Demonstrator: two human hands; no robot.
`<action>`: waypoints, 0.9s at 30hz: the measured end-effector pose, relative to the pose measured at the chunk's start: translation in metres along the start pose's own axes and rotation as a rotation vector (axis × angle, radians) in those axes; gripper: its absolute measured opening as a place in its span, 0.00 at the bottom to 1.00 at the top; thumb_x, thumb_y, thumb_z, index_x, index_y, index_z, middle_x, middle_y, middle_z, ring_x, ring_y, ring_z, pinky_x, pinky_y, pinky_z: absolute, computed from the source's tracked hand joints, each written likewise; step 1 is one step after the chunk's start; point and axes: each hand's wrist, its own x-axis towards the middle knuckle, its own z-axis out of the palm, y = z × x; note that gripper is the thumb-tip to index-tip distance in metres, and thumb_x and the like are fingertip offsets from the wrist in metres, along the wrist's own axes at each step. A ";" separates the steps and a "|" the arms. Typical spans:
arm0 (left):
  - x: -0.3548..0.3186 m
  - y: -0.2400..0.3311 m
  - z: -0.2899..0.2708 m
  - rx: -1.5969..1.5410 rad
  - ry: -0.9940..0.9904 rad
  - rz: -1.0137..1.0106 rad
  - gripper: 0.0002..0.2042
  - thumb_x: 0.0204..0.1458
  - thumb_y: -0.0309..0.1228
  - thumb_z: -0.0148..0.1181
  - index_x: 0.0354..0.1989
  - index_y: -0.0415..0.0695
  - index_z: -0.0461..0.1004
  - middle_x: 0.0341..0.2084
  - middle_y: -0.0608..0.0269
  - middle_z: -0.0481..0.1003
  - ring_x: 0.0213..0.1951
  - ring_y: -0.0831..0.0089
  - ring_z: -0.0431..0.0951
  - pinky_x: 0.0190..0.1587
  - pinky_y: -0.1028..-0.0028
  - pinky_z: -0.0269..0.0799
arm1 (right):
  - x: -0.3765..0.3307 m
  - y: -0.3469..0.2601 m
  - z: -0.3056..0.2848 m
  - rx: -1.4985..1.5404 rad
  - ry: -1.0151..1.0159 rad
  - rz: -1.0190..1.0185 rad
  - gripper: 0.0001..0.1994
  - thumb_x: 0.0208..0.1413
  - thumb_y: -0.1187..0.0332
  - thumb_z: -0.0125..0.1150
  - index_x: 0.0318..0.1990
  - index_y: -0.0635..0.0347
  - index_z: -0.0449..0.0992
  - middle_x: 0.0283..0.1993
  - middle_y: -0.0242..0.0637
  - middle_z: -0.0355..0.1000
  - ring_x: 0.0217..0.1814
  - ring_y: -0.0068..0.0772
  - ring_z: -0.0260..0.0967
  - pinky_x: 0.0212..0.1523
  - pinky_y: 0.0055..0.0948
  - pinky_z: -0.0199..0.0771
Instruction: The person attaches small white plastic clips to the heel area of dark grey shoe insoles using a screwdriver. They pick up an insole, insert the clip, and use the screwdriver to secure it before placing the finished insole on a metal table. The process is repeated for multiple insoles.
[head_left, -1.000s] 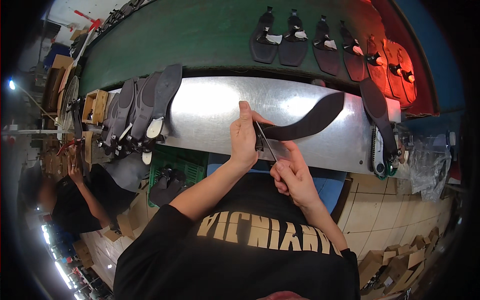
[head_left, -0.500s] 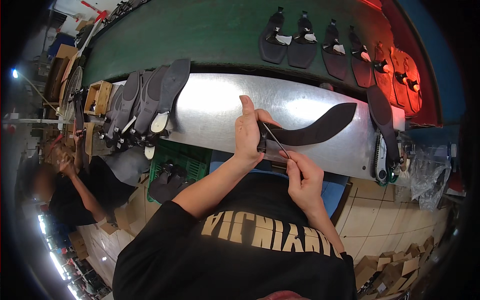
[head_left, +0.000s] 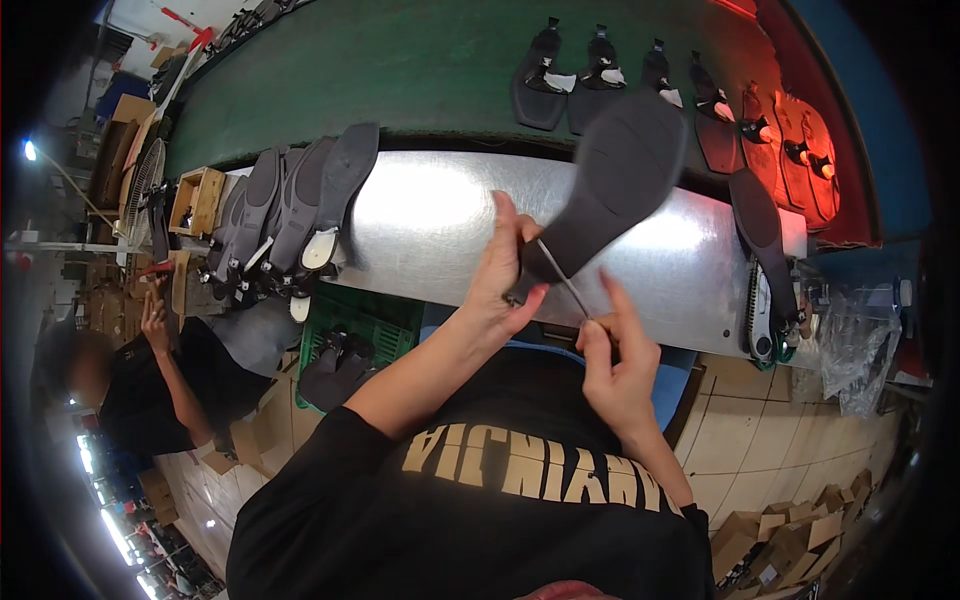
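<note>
Above the metal bench, my left hand (head_left: pixel 497 275) grips the heel end of a dark shoe sole (head_left: pixel 630 160). The sole's broad flat underside is turned up and its toe end points away to the upper right. My right hand (head_left: pixel 618 370) pinches a thin metal rod (head_left: pixel 570 287) between thumb and fingers, with the index finger stretched out. The rod slants across the narrow end of the sole; where its tip ends beside my left fingers, I cannot tell whether it touches the sole.
A steel bench top (head_left: pixel 420 205) lies before me. Several grey soles with straps (head_left: pixel 302 210) are piled at its left, above a green crate (head_left: pixel 395 305). Another dark sole (head_left: pixel 760 215) is at the right end. Sandals (head_left: pixel 541 100) line the green belt (head_left: pixel 420 70). A person (head_left: pixel 185 380) works at left.
The sole has swung up and tilted, so its broad underside now faces me. My left hand has turned with it. The right hand, still on the rod, has extended its index finger.
</note>
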 end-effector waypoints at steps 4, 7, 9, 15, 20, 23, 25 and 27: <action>-0.019 -0.008 0.007 -0.090 -0.125 -0.119 0.28 0.55 0.65 0.41 0.29 0.49 0.67 0.21 0.67 0.69 0.26 0.70 0.72 0.26 0.71 0.71 | 0.010 0.001 -0.004 0.065 -0.116 0.028 0.26 0.54 0.83 0.51 0.63 0.58 0.66 0.46 0.49 0.76 0.37 0.38 0.77 0.39 0.28 0.75; -0.011 -0.015 -0.002 -0.275 -0.136 -0.211 0.29 0.54 0.66 0.43 0.28 0.50 0.68 0.23 0.68 0.70 0.30 0.68 0.73 0.32 0.68 0.72 | 0.012 0.003 0.003 -0.036 -0.115 -0.059 0.28 0.54 0.82 0.53 0.64 0.55 0.64 0.50 0.54 0.73 0.46 0.44 0.77 0.44 0.32 0.75; -0.009 -0.017 -0.004 -0.339 -0.104 -0.219 0.29 0.54 0.66 0.43 0.26 0.50 0.69 0.23 0.68 0.70 0.30 0.67 0.73 0.38 0.65 0.72 | 0.010 0.000 0.010 -0.053 -0.048 -0.037 0.25 0.54 0.81 0.54 0.61 0.57 0.67 0.46 0.52 0.75 0.42 0.45 0.77 0.41 0.32 0.75; -0.010 -0.008 0.003 -0.246 -0.040 -0.141 0.32 0.54 0.69 0.36 0.22 0.49 0.63 0.17 0.67 0.67 0.25 0.67 0.71 0.30 0.67 0.69 | 0.000 0.001 0.009 -0.155 -0.003 0.018 0.07 0.55 0.78 0.56 0.41 0.61 0.71 0.30 0.44 0.73 0.28 0.49 0.72 0.29 0.37 0.71; -0.010 -0.001 0.012 -0.100 -0.083 -0.077 0.35 0.52 0.72 0.28 0.21 0.49 0.61 0.10 0.67 0.60 0.17 0.67 0.65 0.22 0.69 0.64 | -0.002 0.006 0.007 -0.174 -0.098 -0.074 0.02 0.56 0.76 0.56 0.35 0.62 0.70 0.28 0.45 0.70 0.26 0.49 0.70 0.27 0.38 0.69; -0.009 -0.001 0.009 -0.073 -0.104 -0.119 0.36 0.52 0.73 0.26 0.19 0.48 0.61 0.10 0.66 0.60 0.16 0.67 0.64 0.21 0.70 0.62 | -0.003 0.007 0.006 -0.095 -0.158 -0.097 0.01 0.56 0.76 0.56 0.34 0.62 0.70 0.28 0.44 0.70 0.27 0.48 0.71 0.27 0.37 0.69; -0.010 -0.001 0.010 -0.044 -0.105 -0.141 0.37 0.51 0.73 0.26 0.19 0.48 0.60 0.10 0.65 0.60 0.15 0.67 0.64 0.21 0.70 0.61 | -0.004 0.003 0.003 -0.111 -0.199 -0.080 0.01 0.56 0.76 0.55 0.34 0.62 0.70 0.28 0.44 0.70 0.27 0.48 0.71 0.27 0.38 0.69; -0.010 0.000 0.011 -0.008 -0.080 -0.147 0.38 0.51 0.73 0.25 0.18 0.48 0.60 0.10 0.64 0.59 0.15 0.67 0.63 0.20 0.71 0.59 | -0.005 0.004 0.003 -0.147 -0.208 -0.084 0.01 0.54 0.76 0.56 0.33 0.61 0.71 0.28 0.43 0.70 0.27 0.47 0.71 0.27 0.37 0.70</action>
